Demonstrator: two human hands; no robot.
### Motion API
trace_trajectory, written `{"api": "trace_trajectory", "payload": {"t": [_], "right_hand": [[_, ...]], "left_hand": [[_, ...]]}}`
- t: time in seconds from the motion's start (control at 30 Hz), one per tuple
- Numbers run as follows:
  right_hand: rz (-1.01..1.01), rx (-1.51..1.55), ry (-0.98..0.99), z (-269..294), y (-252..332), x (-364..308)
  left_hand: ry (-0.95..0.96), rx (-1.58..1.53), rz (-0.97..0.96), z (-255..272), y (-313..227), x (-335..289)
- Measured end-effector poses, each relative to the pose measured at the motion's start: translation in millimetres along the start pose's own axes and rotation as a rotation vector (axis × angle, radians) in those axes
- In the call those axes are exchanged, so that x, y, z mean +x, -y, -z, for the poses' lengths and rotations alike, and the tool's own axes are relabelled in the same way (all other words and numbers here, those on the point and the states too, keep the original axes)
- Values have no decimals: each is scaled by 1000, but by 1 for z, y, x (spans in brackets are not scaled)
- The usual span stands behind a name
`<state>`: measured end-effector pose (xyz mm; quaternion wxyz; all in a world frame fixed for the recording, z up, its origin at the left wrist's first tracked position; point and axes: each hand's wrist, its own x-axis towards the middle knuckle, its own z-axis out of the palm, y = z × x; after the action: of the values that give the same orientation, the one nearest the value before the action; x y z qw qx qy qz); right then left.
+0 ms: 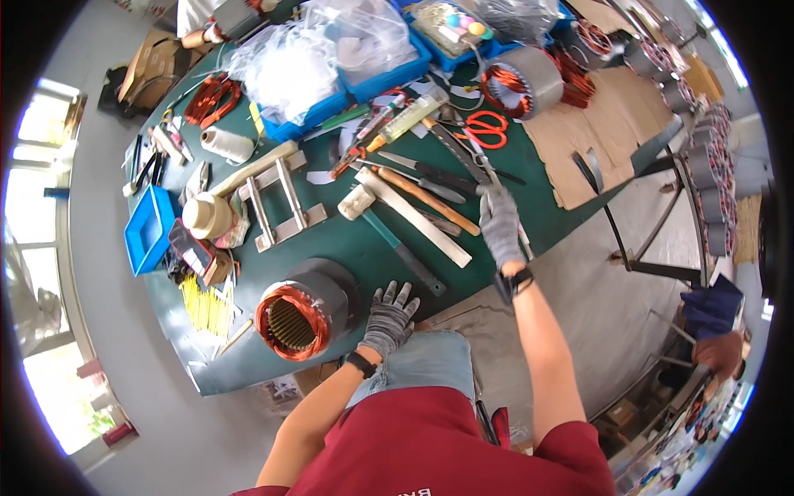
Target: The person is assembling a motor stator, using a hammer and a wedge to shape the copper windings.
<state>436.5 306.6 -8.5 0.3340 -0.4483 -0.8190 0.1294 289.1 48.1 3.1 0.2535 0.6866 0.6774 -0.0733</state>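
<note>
My left hand (389, 321), in a grey glove, rests at the near edge of the green table (364, 256) with its fingers spread. Just left of it lies a motor stator (291, 318), a grey cylinder with copper windings at its open end. My right hand (499, 223), also gloved, is at the table's right edge with its fingers closed around or against a long thin tool; the grip hides its kind. Beside that hand lie a wooden handle (426, 198), a pale wooden stick (422, 221) and black-handled knives (438, 175). A white-headed mallet (357, 202) lies between my hands.
Blue bins (385, 78) with clear plastic stand at the back. Orange scissors (486, 130) and another stator (529, 81) are farther right, near flat cardboard (591, 124). Left are a metal frame (281, 202), a blue tray (149, 231) and yellow strips (207, 307).
</note>
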Motion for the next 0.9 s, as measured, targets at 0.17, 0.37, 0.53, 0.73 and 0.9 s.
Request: {"api": "trace_trajectory", "payload": {"t": [0.17,0.37,0.53,0.73,0.9], "right_hand": [[-433,-36,373,-80,-111,79],[-94,-428,601,-60,-22,127],[-264,-300,667,-77,-178,105],[-190,31,517,-80,-85,106],[-162,-524,725,-45,-34,133]], "left_hand": [[-196,-285,-16,-15,3,-13],[-368,-499,119,-9,10,-63],[-426,-557,-35,56,4,-54],[-1008,-243,283,112,36,-89],[-900,-164,463,89,53,-93]]}}
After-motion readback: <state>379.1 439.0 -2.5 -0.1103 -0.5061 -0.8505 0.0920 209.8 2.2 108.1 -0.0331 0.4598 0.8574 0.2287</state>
